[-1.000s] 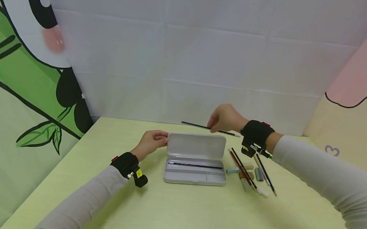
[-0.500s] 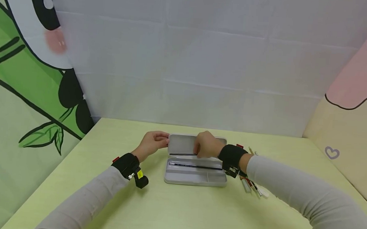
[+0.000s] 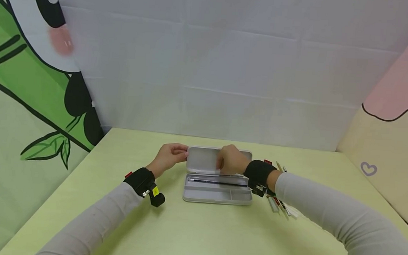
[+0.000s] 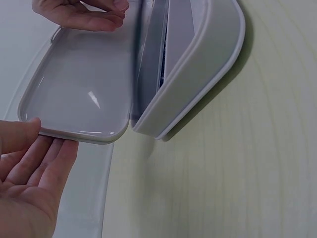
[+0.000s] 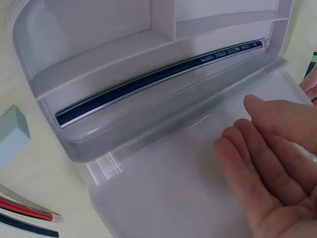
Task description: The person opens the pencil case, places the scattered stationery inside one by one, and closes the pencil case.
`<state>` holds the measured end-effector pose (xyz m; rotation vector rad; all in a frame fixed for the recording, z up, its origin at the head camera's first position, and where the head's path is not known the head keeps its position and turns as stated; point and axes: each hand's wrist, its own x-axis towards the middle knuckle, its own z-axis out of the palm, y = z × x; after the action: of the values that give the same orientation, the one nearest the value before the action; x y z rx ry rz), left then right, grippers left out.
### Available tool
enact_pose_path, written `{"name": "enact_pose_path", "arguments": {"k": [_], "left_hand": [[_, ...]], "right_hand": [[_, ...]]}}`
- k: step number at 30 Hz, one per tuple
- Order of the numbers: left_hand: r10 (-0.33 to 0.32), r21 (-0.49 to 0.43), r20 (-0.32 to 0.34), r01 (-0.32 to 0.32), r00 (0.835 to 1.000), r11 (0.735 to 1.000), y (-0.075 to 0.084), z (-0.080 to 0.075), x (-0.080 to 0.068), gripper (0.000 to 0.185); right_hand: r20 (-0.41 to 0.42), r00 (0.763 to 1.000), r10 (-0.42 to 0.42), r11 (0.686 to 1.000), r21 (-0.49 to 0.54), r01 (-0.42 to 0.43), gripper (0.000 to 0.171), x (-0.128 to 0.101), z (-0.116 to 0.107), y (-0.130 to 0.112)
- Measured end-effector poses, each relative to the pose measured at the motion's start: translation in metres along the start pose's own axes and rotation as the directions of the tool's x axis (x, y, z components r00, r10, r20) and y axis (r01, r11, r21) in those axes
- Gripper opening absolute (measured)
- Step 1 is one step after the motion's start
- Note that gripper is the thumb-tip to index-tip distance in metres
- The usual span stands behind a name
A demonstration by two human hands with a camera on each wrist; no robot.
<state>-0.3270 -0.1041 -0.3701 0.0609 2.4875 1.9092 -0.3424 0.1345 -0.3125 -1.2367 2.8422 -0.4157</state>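
A white pencil case (image 3: 218, 193) lies open mid-table, its lid (image 3: 202, 159) raised toward the back. My left hand (image 3: 182, 154) pinches the lid's left edge; in the left wrist view the thumb sits on the lid's rim (image 4: 74, 135) with the fingers (image 4: 49, 163) behind it. My right hand (image 3: 222, 165) hovers over the lid's right part, fingers straight and holding nothing, as the right wrist view (image 5: 242, 124) shows. A dark pencil (image 5: 158, 82) lies in the case's long compartment (image 3: 218, 182). The right hand's fingertips (image 4: 99, 15) show at the lid's far end.
Several pencils and erasers (image 3: 279, 204) lie on the table right of the case, partly hidden by my right forearm. A pale green eraser (image 5: 12, 134) and pencil ends (image 5: 25, 215) are beside the case. The yellow-green table (image 3: 198, 235) meets a cloth backdrop behind.
My right hand came down from above with a dark pencil, let it go in the case, and now stays open over the lid. The left hand kept its hold on the lid.
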Motion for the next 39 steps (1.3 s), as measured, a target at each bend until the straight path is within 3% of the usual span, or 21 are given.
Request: {"name": "enact_pose_path", "arguments": {"k": [10,18,27,39], "left_hand": [[-0.013,0.005,-0.01,0.013,1.0,1.0,0.001,0.004,0.002,0.032],[-0.004,0.006,-0.01,0.005,1.0,1.0,0.003,0.005,0.001,0.033],[0.029,-0.006,-0.007,-0.029,1.0,1.0,0.002,0.005,-0.002,0.032],[0.011,0.02,-0.015,-0.011,1.0,1.0,0.006,0.004,0.002,0.034]], "right_hand": [[-0.001,1.0,-0.018,1.0,-0.016,0.018,0.013,-0.003,-0.01,0.01],[0.025,0.999,0.035,0.999,-0.003,-0.035,0.015,-0.01,-0.016,0.028],[0.028,0.998,0.055,0.998,0.01,-0.055,0.015,-0.036,-0.031,0.052],[-0.001,0.997,0.079,0.997,0.0,-0.079,0.014,-0.079,-0.049,0.104]]}}
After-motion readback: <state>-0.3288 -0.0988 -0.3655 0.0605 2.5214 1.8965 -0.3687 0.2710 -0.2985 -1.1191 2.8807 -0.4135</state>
